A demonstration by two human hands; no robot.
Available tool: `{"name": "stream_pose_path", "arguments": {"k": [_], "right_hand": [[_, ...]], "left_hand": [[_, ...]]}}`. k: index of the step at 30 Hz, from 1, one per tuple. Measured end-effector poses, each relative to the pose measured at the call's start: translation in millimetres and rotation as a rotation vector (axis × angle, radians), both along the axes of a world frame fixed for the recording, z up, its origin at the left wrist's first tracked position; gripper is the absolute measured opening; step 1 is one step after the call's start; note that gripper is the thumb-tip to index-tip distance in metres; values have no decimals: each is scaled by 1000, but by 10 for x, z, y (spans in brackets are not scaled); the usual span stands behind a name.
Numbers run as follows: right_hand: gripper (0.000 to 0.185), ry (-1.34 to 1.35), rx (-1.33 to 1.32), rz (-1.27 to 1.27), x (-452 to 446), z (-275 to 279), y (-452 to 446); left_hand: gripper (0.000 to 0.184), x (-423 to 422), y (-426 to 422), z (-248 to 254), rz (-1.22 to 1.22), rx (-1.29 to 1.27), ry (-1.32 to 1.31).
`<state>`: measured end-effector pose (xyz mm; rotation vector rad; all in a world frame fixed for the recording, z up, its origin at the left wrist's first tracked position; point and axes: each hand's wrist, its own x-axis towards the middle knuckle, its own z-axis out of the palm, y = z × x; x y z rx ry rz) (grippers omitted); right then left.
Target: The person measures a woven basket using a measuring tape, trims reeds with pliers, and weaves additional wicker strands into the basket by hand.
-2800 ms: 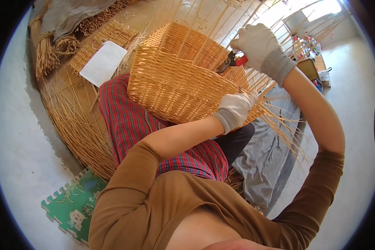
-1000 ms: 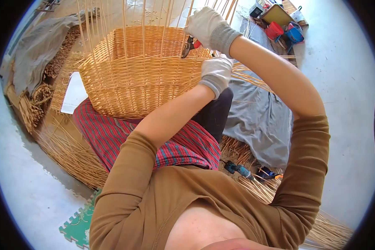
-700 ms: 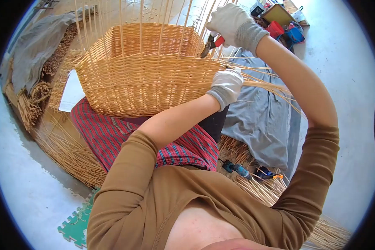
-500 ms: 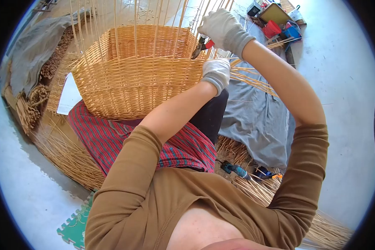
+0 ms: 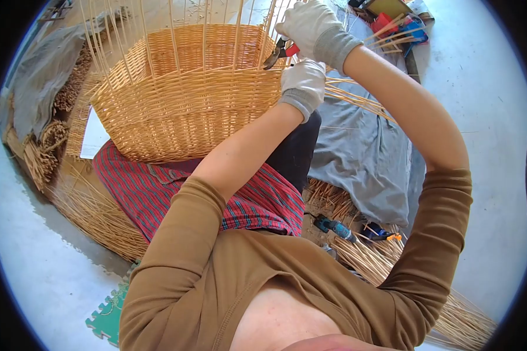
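Note:
A half-woven wicker basket rests tilted across my lap, its upright stakes rising from the rim. My left hand, in a white glove, is closed at the basket's near right corner, its fingertips hidden over the rim. Just above it is my gloved right hand, closed among the stakes. Pruning shears with a red handle stick out below its fingers, blades pointing left over the rim; the palm hides how the handle is held. Loose rods fan out to the right from the corner.
A grey cloth lies at right. Near my right side are a blue drill and a bundle of rods. More rods lie at left, with a green foam mat below. A red container stands at the back.
Both hands, the shears and the basket sit slightly higher in view. My left hand has come a little closer to the shears. Both hands stay closed.

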<state>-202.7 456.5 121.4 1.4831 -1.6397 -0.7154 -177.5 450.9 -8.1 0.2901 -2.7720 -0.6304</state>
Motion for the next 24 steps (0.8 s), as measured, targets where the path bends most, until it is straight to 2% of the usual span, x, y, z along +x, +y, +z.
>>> {"name": "stream_pose_path", "arguments": {"k": [2,3,4,5,7,9,10,11,12,13,14,15,16,17,19,20,22,24], "right_hand": [[13,-191,308,-337,-100,22,-199],[14,-213,183,-292,-84,-48,-189],[14,-217,184,-298,-83,-86,-99],[14,-79,93,-165,92,-15,22],[13,-247,164,-172,-197,-117,-45],[14,-295,218,-238,-354,-130,-20],[16,-351,271,-294,-412,-130,-7],[20,-397,313,-370,-202,174,8],[20,-396,318,-373,-251,251,92],[22,-304,267,-154,-334,315,260],[23,-258,237,-96,-358,303,295],[24,-211,204,-38,-384,292,330],[25,-164,169,17,-411,282,364],[24,-250,261,-181,-360,285,254],[20,-297,297,-342,-326,221,215],[20,-298,296,-335,-372,110,216],[19,-256,238,-234,-503,-96,173],[19,-243,252,-227,-588,-225,191]], "left_hand": [[15,17,57,15,10,-107,-10],[15,48,97,-12,6,-104,-14],[15,72,134,-35,-49,-151,89],[15,82,180,-63,-103,-195,195],[13,12,448,-284,-120,-159,211],[12,21,737,-287,-161,-80,216],[12,96,877,-246,-192,-30,199],[18,106,1001,-236,-244,71,152],[18,141,999,-152,-246,77,153],[22,200,960,2,-318,59,69],[26,236,947,77,-392,40,-18],[33,132,890,116,-281,103,1],[34,16,799,150,-290,-6,-55],[32,-196,723,4,-172,19,21],[28,-787,551,-403,55,122,-74],[28,-759,462,-349,61,121,-75],[27,-632,219,-93,-105,-118,-293],[30,-583,199,-20,-139,-137,-329]]}}
